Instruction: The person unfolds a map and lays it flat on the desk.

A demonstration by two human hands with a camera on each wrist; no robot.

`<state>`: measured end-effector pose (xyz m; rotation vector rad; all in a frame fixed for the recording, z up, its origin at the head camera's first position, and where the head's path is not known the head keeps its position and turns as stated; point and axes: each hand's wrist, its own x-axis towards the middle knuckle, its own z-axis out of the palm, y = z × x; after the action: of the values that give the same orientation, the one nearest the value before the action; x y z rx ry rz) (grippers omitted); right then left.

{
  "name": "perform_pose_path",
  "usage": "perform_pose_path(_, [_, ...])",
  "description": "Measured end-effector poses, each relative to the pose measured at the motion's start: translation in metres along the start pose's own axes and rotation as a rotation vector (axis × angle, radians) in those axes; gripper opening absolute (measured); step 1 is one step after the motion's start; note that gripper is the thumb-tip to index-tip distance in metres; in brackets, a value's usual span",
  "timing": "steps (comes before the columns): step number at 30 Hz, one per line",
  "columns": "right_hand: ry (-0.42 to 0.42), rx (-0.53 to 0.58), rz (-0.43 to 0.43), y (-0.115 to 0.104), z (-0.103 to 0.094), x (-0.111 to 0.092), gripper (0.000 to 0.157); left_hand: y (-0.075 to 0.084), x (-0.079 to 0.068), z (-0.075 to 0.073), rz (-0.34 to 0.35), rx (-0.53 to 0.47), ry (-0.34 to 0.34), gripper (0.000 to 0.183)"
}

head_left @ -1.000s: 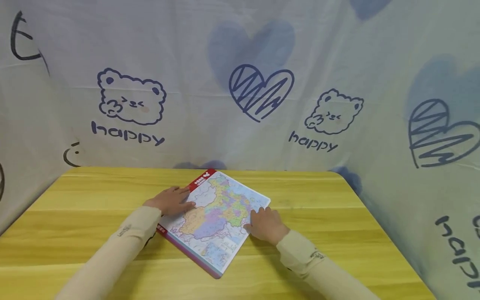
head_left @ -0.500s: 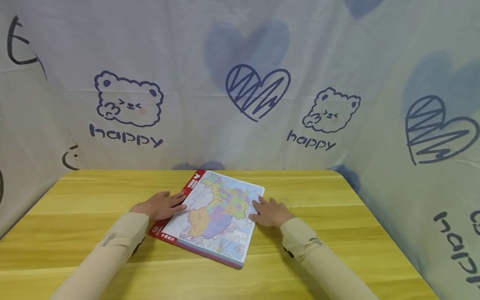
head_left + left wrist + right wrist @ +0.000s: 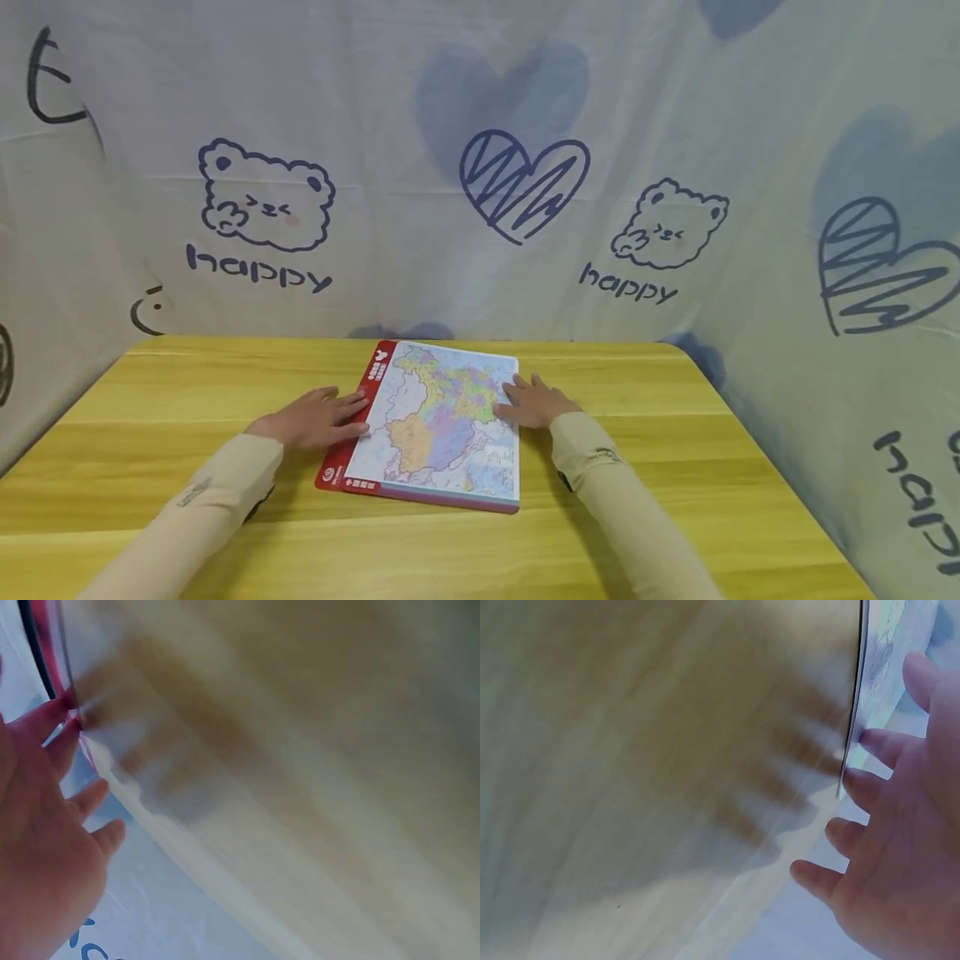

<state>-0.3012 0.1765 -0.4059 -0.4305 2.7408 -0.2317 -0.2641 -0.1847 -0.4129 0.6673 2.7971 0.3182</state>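
Observation:
A flat rectangular map board point(image 3: 442, 433) lies on the table, its face a many-coloured map with a red strip point(image 3: 343, 454) down the left side. Teal and purple layers show along its near edge. My left hand point(image 3: 311, 421) reaches in from the left, fingers spread, fingertips on the red strip. At the opposite side, my right hand point(image 3: 538, 403) has its fingertips at the board's upper right edge. The left wrist view shows the left hand's fingers point(image 3: 64, 746) extended at the red edge. In the right wrist view, fingers point(image 3: 866, 787) are loosely bent beside the board's thin edge.
The yellow wood-grain table point(image 3: 187, 400) has rounded far corners. A pale cloth point(image 3: 405, 208) printed with hearts, bears and the word "happy" hangs behind it and along both sides. Both forearms wear cream sleeves point(image 3: 187, 508).
The map board has turned clockwise between my hands, from a strong slant to nearly square with the table. My left hand has shifted left and nearer; the right hand has moved slightly farther away.

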Motion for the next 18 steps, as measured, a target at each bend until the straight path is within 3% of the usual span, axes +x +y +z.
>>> perform_pose_path(9, [0.056, 0.019, 0.001, 0.004, 0.008, 0.025, 0.069, 0.003, -0.011, 0.004, 0.066, 0.069, 0.039, 0.092])
perform_pose_path(15, [0.076, 0.013, 0.025, 0.008, 0.011, 0.035, 0.069, 0.006, -0.014, 0.006, 0.123, 0.065, 0.04, 0.094])
perform_pose_path(18, [0.086, -0.008, 0.027, 0.011, 0.013, 0.042, 0.069, 0.004, -0.013, 0.007, 0.12, 0.062, 0.037, 0.096])
